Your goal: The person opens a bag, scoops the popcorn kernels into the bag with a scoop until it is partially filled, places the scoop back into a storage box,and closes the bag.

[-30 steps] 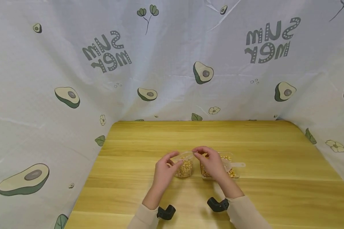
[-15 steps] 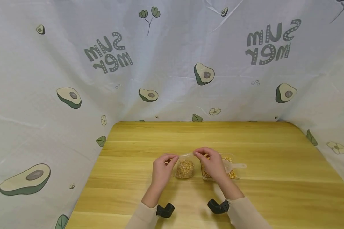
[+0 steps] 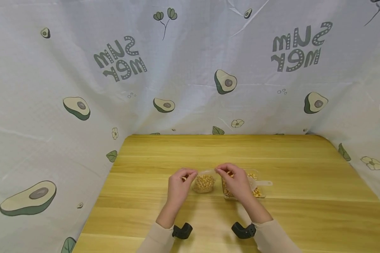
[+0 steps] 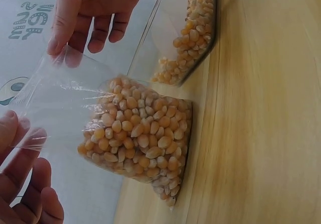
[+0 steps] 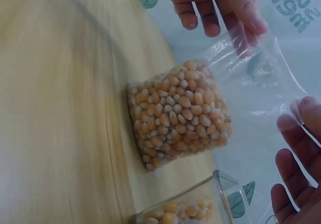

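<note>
A clear plastic bag (image 3: pixel 204 183) with corn kernels (image 4: pixel 138 128) in its lower part is upright between the two hands. My left hand (image 3: pixel 178 186) pinches the bag's left top corner between thumb and fingertips. At the opposite top corner, the thumb and index finger of my right hand (image 3: pixel 235 181) pinch the film. The top of the bag is stretched fairly flat between them, as the right wrist view shows. Whether its bottom touches the table or hangs just above, I cannot tell.
Right of the bag stands a clear rectangular container (image 3: pixel 228 197) of corn kernels, partly hidden by the right hand. A translucent scoop (image 3: pixel 262 182) lies in it, its handle over the right side. The wooden table (image 3: pixel 164 151) meets a printed curtain (image 3: pixel 190 70) behind.
My left hand's fingers, spread beside the bag a second ago, have closed on its top corner. The wide mouth has become flat, and the bag has risen slightly.
</note>
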Tool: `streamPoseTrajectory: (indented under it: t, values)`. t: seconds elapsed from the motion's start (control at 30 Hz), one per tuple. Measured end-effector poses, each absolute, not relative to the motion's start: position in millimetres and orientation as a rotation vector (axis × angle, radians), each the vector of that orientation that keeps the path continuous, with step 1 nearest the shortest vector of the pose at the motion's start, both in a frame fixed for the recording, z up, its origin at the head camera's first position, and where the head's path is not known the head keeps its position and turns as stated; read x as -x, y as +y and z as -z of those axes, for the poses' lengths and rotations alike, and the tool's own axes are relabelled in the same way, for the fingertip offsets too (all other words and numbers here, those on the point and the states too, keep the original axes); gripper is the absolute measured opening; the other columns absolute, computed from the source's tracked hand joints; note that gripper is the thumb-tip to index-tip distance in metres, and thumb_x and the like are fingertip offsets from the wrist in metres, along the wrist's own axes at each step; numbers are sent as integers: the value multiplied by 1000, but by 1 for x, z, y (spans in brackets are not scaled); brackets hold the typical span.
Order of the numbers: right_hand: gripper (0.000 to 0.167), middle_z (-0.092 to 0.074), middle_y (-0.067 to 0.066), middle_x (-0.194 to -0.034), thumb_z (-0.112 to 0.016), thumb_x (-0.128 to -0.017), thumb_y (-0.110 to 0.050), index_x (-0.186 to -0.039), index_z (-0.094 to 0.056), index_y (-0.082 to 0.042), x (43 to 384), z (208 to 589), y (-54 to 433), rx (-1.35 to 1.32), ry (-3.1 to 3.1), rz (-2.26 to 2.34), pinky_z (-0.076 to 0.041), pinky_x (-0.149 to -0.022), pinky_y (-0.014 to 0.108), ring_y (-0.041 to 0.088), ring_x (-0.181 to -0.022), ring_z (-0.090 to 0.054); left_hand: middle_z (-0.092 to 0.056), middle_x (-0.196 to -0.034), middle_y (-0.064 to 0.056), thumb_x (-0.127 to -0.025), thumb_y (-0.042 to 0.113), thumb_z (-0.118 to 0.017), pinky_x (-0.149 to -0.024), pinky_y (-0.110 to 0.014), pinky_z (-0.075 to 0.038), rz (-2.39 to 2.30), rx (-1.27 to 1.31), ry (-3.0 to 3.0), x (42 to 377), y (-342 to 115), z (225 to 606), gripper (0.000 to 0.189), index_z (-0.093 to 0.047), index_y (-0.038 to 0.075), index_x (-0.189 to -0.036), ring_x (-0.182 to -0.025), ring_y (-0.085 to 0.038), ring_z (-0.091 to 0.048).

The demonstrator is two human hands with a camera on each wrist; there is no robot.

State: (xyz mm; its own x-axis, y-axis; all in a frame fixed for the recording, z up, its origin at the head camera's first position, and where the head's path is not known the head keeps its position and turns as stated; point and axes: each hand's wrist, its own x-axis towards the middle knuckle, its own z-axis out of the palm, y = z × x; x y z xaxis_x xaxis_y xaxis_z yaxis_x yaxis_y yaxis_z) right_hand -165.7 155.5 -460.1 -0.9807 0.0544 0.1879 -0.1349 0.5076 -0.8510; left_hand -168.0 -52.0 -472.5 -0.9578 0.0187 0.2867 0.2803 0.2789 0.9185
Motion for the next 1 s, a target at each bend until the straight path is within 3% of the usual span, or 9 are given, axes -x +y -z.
streamPoseTrajectory:
  t: [0.13, 0.23, 0.47, 0.63, 1.0]
  values:
    - [13, -72, 0, -101, -72, -92, -22, -104, -75, -18, 168, 459, 155, -228, -2572, -1412, -49, -79, 36, 17, -87, -57, -75, -91, -1, -91, 28, -72, -60, -19, -46, 1739, 261, -2335, 169, -51, 472, 16, -80, 14, -92, -71, -7, -56]
    - [14, -72, -1, -101, -75, -89, -20, -103, -75, -19, 172, 458, 152, -346, -2579, -1369, -48, -81, 43, 17, -88, -56, -75, -90, -2, -91, 27, -72, -61, -18, -45, 1742, 260, -2328, 170, -51, 472, 15, -80, 13, -92, -71, -7, -56]
    - [6, -68, -5, -87, -71, -92, -18, -93, -76, -21, 175, 458, 147, -293, -2566, -1402, -44, -70, 27, 10, -78, -51, -75, -88, -3, -89, 26, -74, -57, -16, -43, 1778, 239, -2286, 170, -51, 474, 13, -81, 15, -88, -73, -8, -57]
    - [5, -69, -3, -88, -71, -92, -20, -91, -76, -21, 174, 458, 145, -241, -2551, -1452, -45, -72, 28, 11, -80, -52, -76, -88, -3, -90, 28, -74, -62, -18, -46, 1789, 216, -2287, 170, -52, 474, 14, -80, 16, -88, -75, -8, -58]
    - [5, -70, -3, -95, -72, -92, -22, -96, -75, -22, 174, 457, 147, -268, -2595, -1455, -48, -77, 32, 13, -85, -56, -73, -89, -8, -88, 24, -76, -54, -18, -43, 1870, 216, -2346, 168, -53, 474, 12, -79, 13, -92, -75, -10, -57]
